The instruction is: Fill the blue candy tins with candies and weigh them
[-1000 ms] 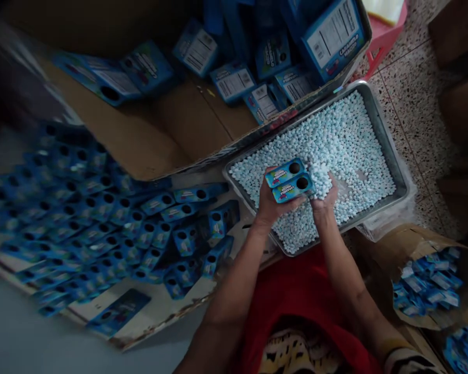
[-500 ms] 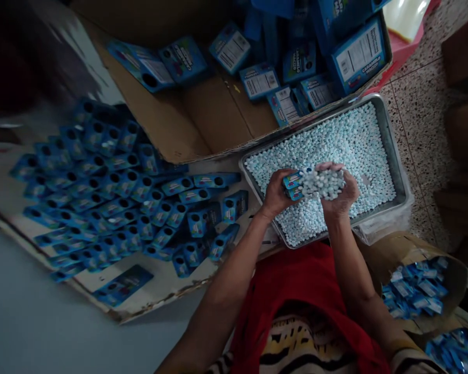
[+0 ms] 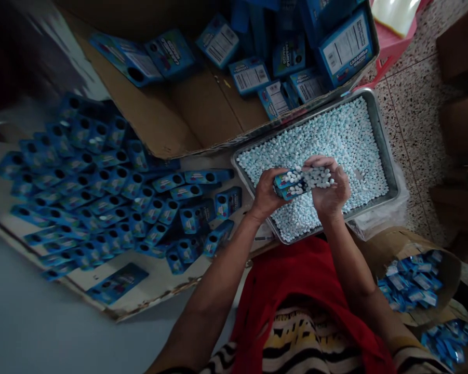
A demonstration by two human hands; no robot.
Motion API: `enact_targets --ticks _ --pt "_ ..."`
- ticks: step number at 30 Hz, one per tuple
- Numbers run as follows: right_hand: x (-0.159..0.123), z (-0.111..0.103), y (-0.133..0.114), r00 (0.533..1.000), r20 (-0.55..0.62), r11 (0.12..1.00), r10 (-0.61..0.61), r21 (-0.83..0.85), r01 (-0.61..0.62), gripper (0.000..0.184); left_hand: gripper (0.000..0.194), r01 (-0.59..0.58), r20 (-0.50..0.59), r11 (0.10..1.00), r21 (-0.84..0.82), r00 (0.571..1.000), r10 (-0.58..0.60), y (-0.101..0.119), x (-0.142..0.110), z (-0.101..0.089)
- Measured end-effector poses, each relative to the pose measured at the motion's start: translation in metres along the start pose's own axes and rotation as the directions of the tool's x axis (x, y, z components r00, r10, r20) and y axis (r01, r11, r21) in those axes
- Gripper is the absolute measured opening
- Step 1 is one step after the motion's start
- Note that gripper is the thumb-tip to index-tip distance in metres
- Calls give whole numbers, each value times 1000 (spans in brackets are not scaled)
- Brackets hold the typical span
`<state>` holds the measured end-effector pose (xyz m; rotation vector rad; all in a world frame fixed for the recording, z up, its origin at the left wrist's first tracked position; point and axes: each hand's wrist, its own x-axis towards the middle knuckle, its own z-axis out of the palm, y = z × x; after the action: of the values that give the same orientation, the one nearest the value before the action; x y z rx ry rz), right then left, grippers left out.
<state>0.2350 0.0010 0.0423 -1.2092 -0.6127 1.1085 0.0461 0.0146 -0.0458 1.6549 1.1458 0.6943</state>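
Observation:
Over the metal tray of small pale-blue and white candies, my left hand is closed around two small blue candy boxes, held side by side. Candies show at their tops. My right hand is cupped, fingers curled about a handful of candies, right against the box openings. Left of the tray, many similar blue boxes stand packed together on a board-topped table, dark round holes facing up; a few hold pale candies.
A big open carton with blue boxes inside borders the tray's far side. One blue box lies flat near the table edge. At right, brown paper sacks hold blue packets. Brown cartons stand on the speckled floor.
My right hand has tipped candies toward the boxes; more now lie on the box tops and the handful is smaller. The whole view has shifted slightly.

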Motion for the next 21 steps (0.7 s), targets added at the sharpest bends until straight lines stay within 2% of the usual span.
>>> enact_targets --ticks 4,7,9,11,13,14,15,17,18,19,21 --pt "-2 0 0 992 70 994 -107 -14 108 49 79 28 -1 999 -43 1000 -28 3 4 3" --pt "-7 0 -1 969 194 978 -152 -110 176 51 78 6 7 999 -52 1000 -5 1 4 3" --pt "-14 -3 -3 930 334 954 -152 -195 226 49 75 -12 9 999 -48 1000 13 -2 2 1" --pt "-21 -9 -5 861 492 904 -129 -298 306 48 73 -11 14 998 -62 1000 12 -8 1 -3" --pt "-22 -25 -6 807 580 843 -111 -375 386 50 75 14 68 992 -125 998 -5 -16 5 -9" --pt "-18 -36 -4 818 562 819 -120 -410 402 52 78 33 91 985 -167 996 -18 -20 9 -12" --pt "-10 -50 1 858 493 797 -147 -454 397 54 81 55 97 977 -206 995 -36 -25 14 -16" --pt "19 -82 16 945 249 743 -213 -587 322 58 90 102 64 957 -272 994 -88 -34 29 -24" --pt "39 -98 26 960 139 687 -243 -674 272 58 92 126 44 947 -296 992 -118 -38 37 -27" --pt "60 -113 38 964 107 594 -242 -770 234 64 94 149 30 938 -314 989 -147 -41 45 -30" --pt "99 -134 63 966 112 419 -231 -885 203 76 94 194 34 919 -342 980 -195 -45 56 -31"
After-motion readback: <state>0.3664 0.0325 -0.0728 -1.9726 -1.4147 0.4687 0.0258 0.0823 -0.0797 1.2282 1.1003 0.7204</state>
